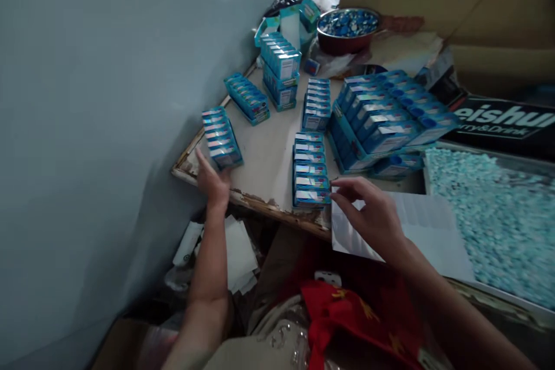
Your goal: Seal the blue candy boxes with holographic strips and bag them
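My left hand (213, 184) is at the near end of a row of small blue boxes (222, 137) by the table's left corner. One digit stretches up along the row's left side; the others are partly hidden at its near end. My right hand (373, 211) hovers over a white plastic sheet with moulded ridges (427, 217), thumb and forefinger slightly apart with nothing visible between them. Its fingertips are close beside the front end of another row of blue boxes (310, 170); whether they touch it I cannot tell.
More blue box rows (247, 98) and a stack (281, 72) stand behind. A large loaded tray (381, 113) is right of centre. A red pan of blue pieces (348, 29) sits at the back. Pale turquoise pellets (503, 214) fill a tray at right. A wall (108, 98) borders the left.
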`<state>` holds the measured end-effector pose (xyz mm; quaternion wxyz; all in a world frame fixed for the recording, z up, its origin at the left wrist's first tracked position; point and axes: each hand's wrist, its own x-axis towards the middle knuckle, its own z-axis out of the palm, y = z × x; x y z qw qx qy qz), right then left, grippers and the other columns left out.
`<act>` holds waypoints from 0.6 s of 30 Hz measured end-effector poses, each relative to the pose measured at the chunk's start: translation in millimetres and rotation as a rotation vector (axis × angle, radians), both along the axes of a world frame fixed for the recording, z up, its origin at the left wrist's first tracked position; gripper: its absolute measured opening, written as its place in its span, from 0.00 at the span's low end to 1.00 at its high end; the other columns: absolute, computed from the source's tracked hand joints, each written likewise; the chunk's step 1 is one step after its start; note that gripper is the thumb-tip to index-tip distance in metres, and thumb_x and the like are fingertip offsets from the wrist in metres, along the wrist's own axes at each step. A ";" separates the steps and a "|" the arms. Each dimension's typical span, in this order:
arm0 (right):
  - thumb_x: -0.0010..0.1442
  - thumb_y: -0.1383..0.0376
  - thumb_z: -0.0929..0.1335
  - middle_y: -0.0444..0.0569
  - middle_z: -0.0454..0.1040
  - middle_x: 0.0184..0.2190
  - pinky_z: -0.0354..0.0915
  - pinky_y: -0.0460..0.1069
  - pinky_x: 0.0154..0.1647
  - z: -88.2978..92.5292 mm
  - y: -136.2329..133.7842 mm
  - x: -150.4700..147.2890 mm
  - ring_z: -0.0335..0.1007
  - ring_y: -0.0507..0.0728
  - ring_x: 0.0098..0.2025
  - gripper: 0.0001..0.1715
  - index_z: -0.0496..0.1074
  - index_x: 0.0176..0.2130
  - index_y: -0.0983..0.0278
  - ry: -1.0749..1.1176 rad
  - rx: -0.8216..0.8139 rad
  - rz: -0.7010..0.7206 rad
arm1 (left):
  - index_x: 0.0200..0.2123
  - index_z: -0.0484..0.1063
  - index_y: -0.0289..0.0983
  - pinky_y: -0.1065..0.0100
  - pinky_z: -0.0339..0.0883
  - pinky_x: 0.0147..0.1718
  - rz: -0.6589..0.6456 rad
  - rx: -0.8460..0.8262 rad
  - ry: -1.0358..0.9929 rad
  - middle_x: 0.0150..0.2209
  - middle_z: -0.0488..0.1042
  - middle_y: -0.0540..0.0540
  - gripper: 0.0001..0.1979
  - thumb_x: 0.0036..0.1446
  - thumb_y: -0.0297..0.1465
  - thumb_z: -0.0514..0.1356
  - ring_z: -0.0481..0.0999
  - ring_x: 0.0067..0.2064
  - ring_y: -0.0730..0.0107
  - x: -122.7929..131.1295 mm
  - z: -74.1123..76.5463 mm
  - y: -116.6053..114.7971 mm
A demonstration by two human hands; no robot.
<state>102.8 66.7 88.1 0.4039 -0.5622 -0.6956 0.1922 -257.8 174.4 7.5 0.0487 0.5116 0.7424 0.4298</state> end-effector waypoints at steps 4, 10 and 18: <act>0.66 0.52 0.72 0.52 0.80 0.39 0.76 0.57 0.40 -21.5 -9.9 19.0 0.78 0.61 0.37 0.17 0.78 0.49 0.58 0.149 -0.109 -0.124 | 0.74 0.56 0.25 0.40 0.51 0.74 0.124 0.191 0.050 0.72 0.63 0.23 0.38 0.67 0.35 0.62 0.61 0.75 0.37 29.5 8.5 -8.8; 0.66 0.40 0.70 0.62 0.73 0.66 0.72 0.66 0.65 -52.9 5.5 0.0 0.73 0.67 0.66 0.42 0.64 0.69 0.56 0.558 -0.359 -0.048 | 0.78 0.49 0.41 0.51 0.69 0.67 -0.697 -0.097 -0.592 0.74 0.63 0.29 0.53 0.59 0.52 0.69 0.69 0.72 0.46 147.5 -10.6 -72.5; 0.63 0.44 0.71 0.58 0.56 0.78 0.53 0.69 0.78 -68.6 50.1 -8.3 0.56 0.68 0.78 0.56 0.50 0.79 0.57 0.484 -0.364 0.143 | 0.79 0.51 0.45 0.46 0.71 0.65 -0.703 -0.218 -0.451 0.71 0.69 0.35 0.65 0.43 0.39 0.80 0.75 0.68 0.43 174.3 -15.7 -51.0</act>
